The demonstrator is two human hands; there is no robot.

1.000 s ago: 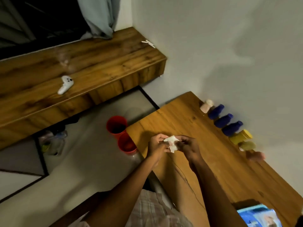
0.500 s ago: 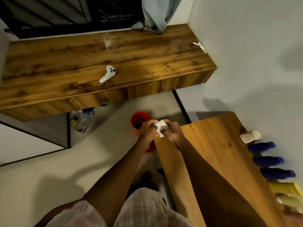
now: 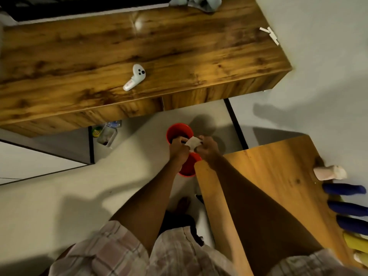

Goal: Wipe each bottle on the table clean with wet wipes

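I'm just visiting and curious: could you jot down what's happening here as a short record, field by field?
Doer: a person, seen from a head camera
Left hand: pinches one end of the wipe
Right hand: pinches the other end
Wipe: small, white, crumpled, held above the red cups
Red cups: two, on the floor beside the table's corner
Table: wooden, at the right
Bottles: a row along the table's wall edge; one pale, three blue, yellow ones partly cut off
Bottle in hand: none
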